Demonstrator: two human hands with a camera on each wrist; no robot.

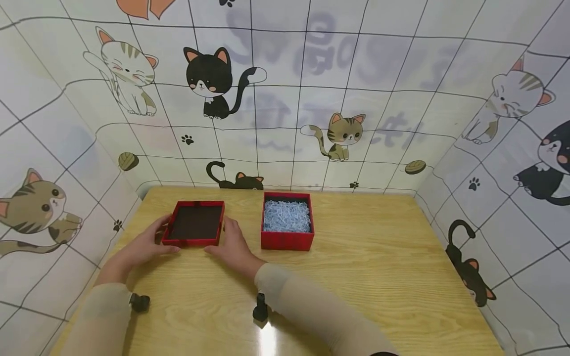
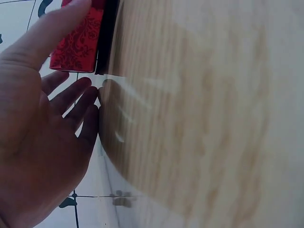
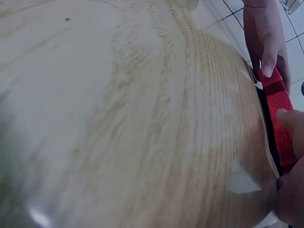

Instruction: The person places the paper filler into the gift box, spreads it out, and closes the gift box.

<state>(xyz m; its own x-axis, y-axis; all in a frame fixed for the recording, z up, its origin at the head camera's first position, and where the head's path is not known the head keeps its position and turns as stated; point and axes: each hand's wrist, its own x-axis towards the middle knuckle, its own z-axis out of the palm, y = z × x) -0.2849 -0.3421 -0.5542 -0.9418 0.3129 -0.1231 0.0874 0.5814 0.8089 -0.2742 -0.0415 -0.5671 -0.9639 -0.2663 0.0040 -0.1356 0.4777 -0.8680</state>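
Observation:
A shallow red box lid (image 1: 198,222) with a dark inside facing up lies at the left of the table. My left hand (image 1: 149,242) is at its left side, fingers along the edge and thumb by the front left corner. In the left wrist view the fingers of the left hand (image 2: 45,118) are fairly straight, and the thumb overlaps the patterned red lid (image 2: 78,45). On the other side is my right hand (image 1: 233,247), its fingers extended along the right edge. Its thumb lies before the red front face (image 3: 280,107) in the right wrist view; most of that hand is out of frame.
A red box (image 1: 287,241) filled with pale blue shredded paper (image 1: 286,216) stands right of the lid, near the back edge. The wooden table (image 1: 369,257) meets cat-printed walls (image 1: 276,104) at the back and sides.

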